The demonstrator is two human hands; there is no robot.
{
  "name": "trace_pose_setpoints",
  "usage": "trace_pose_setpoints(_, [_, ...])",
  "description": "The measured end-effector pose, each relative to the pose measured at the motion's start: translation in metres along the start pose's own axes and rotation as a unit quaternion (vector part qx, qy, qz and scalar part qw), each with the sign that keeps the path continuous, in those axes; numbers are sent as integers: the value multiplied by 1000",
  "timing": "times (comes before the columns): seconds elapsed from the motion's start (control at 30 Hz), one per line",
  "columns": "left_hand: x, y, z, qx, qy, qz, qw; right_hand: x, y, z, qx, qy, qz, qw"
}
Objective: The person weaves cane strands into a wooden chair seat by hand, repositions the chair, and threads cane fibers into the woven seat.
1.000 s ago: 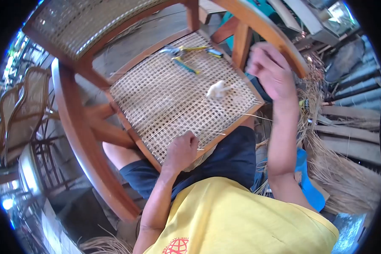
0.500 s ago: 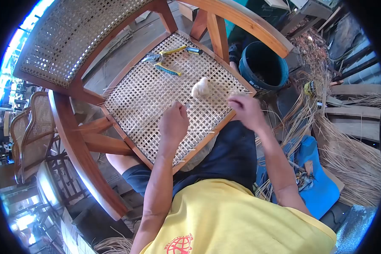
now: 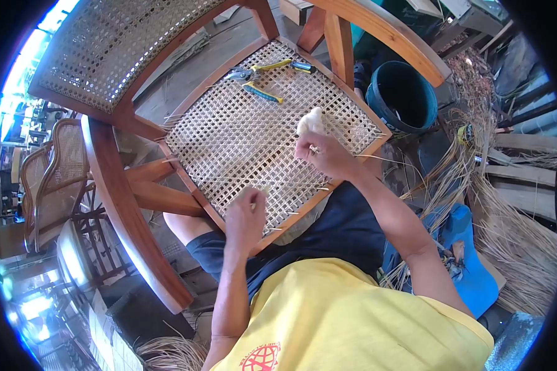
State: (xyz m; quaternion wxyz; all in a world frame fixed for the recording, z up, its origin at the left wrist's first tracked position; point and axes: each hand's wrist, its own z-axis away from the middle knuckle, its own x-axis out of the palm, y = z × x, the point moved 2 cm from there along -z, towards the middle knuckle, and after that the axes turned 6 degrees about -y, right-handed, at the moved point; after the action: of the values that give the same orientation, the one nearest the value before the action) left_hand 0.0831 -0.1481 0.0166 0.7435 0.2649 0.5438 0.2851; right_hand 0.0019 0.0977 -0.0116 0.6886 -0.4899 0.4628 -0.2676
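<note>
A wooden chair with a woven cane seat [image 3: 229, 136] lies across my lap. Over the seat's near left part is my left hand [image 3: 246, 216], fingers pinched together on something I cannot make out. My right hand [image 3: 325, 156] is closed too, over the seat's right part, just below a white cloth wad [image 3: 310, 121]; what it pinches is too small to name. Pliers with yellow and blue handles [image 3: 263, 93] rest on the far part of the seat. Beside them is a small dark blue and yellow tool [image 3: 302, 67]. Loose cane ends stick out along the frame.
A dark teal bucket [image 3: 402, 98] stands beyond the chair's right side. Loose cane strands [image 3: 507, 247] spread over the right, near a blue plastic object [image 3: 476, 272]. Other cane-backed chairs [image 3: 62, 179] stand at the left. The wooden armrest [image 3: 130, 216] curves along the left.
My right hand has swung in from beyond the seat's right edge to beside the white wad. My left hand rose over the seat, then came back lower. The pliers stay in place on the seat.
</note>
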Motion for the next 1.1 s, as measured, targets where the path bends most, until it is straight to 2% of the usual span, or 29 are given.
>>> trace_pose_setpoints(0.03, [9, 9, -3, 69, 3, -27, 997, -6, -6, -6, -88, -14, -178, 980])
trace_pose_setpoints(0.07, [20, 19, -7, 137, 5, -52, 989, -17, -8, 2, -89, 28, -216, 972])
trace_pose_setpoints(0.1, [36, 28, -10, 150, 9, -53, 987, -34, -38, 10, -90, 69, -253, 961])
trace_pose_setpoints(0.13, [51, 38, -15, 161, 14, -55, 985, -51, -51, 18, -141, 105, -314, 933])
trace_pose_setpoints(0.17, [64, 51, -21, 215, -39, -185, 958, -70, -59, 29, -191, 141, -372, 897])
trace_pose_setpoints(0.2, [78, 63, -26, 264, -92, -311, 909, -90, -70, 39, -245, 180, -379, 874])
trace_pose_setpoints(0.23, [97, 69, -33, 255, -110, -297, 914, -113, -71, 55, -237, 215, -463, 826])
trace_pose_setpoints(0.33, [130, 97, -33, 252, -119, -246, 928, -154, -89, 98, -223, 355, -398, 816])
trace_pose_setpoints(0.37, [133, 107, -34, 257, -108, -214, 936, -156, -98, 106, -225, 380, -358, 823])
trace_pose_setpoints(0.43, [141, 112, -35, 252, -118, -238, 931, -145, -124, 104, -229, 402, -319, 827])
trace_pose_setpoints(0.47, [143, 111, -34, 245, -130, -264, 924, -129, -138, 93, -171, 403, -156, 886])
trace_pose_setpoints(0.5, [143, 109, -31, 245, -122, -257, 927, -112, -148, 79, -106, 390, 12, 915])
trace_pose_setpoints(0.53, [145, 103, -30, 243, -123, -260, 926, -96, -144, 59, -97, 301, 86, 945])
trace_pose_setpoints(0.57, [149, 95, -29, 257, -141, -256, 921, -82, -138, 41, -21, 152, 121, 981])
trace_pose_setpoints(0.6, [151, 91, -26, 272, -159, -251, 916, -66, -114, 19, -7, 40, 114, 993])
trace_pose_setpoints(0.63, [143, 89, -20, 273, -160, -251, 915, -53, -82, 1, -39, 5, 132, 991])
trace_pose_setpoints(0.7, [110, 93, -1, 373, -175, -249, 876, -44, -28, -13, 27, -28, 259, 965])
trace_pose_setpoints(0.73, [93, 97, 5, 371, -177, -248, 877, -43, -10, -13, 29, -30, 258, 965])
trace_pose_setpoints(0.8, [59, 100, 12, 351, -180, -104, 913, -47, 20, -9, 76, -24, 275, 958])
trace_pose_setpoints(0.83, [51, 94, 10, 348, -181, -105, 914, -48, 24, -5, 60, -6, 242, 968])
trace_pose_setpoints(0.9, [33, 80, -7, 156, -99, -111, 977, -49, 26, 3, 62, 23, 250, 966])
trace_pose_setpoints(0.93, [26, 72, -21, 110, -83, -52, 989, -51, 19, 7, 64, 52, 262, 962])
trace_pose_setpoints(0.97, [26, 63, -38, 80, -74, -79, 991, -53, 12, 11, 102, 47, 264, 958])
trace_pose_setpoints(1.1, [30, 62, -76, 76, -54, -191, 977, -52, 7, 17, 93, 73, 267, 956])
